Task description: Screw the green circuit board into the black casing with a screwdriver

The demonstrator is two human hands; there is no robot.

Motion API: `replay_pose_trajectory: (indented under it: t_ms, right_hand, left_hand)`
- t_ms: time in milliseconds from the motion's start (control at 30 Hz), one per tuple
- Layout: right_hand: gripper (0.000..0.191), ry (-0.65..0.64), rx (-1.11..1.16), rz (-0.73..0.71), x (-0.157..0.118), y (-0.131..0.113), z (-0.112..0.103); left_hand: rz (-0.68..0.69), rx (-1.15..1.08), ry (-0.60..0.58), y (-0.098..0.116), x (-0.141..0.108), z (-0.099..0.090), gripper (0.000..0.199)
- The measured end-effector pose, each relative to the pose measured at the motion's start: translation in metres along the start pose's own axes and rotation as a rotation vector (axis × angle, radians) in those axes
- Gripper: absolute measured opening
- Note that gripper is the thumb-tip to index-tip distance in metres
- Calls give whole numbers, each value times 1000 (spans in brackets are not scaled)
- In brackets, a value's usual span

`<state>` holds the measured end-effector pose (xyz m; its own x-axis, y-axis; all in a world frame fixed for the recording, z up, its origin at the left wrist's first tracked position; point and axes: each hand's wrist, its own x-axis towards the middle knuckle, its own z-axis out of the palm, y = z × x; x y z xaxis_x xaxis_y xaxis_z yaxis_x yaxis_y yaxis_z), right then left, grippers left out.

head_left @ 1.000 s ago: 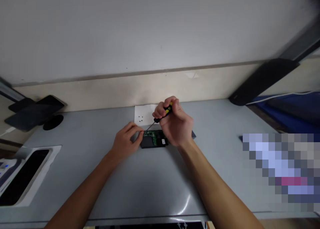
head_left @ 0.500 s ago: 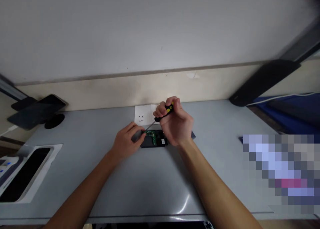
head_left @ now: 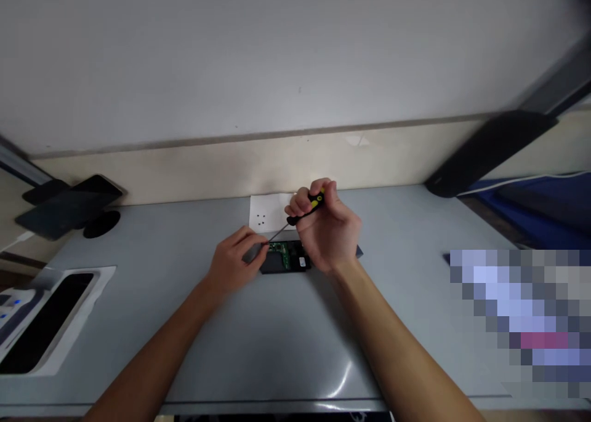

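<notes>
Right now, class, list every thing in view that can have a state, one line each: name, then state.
screwdriver: gripped in right hand, tilted, tip down at the board's left end.
circuit board: exposed, lying flat on the dark device.
left hand: fingers resting at the device's left edge.
paper: flat on the table, small dark screws on it.

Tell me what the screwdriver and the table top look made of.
Screwdriver: handle looks like black and yellow plastic, shaft like thin dark metal. Table top: smooth grey surface with a soft glare patch, probably laminate or coated metal; the look leaves it open.
</notes>
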<state>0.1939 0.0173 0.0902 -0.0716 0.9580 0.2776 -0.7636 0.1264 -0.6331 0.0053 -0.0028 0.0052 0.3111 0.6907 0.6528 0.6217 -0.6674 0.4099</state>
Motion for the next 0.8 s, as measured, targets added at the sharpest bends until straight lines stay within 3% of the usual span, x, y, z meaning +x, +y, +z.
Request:
replay_pose_trajectory:
  t_ms: [233,800]
  right_hand:
    - [25,4,-35,-2,0,0,1]
    - [27,1,-130,-47,-1,2,1]
  left_hand:
    - [24,-10,49,0,1,0,11]
    - [-12,-21,36,-2,-1,3,9]
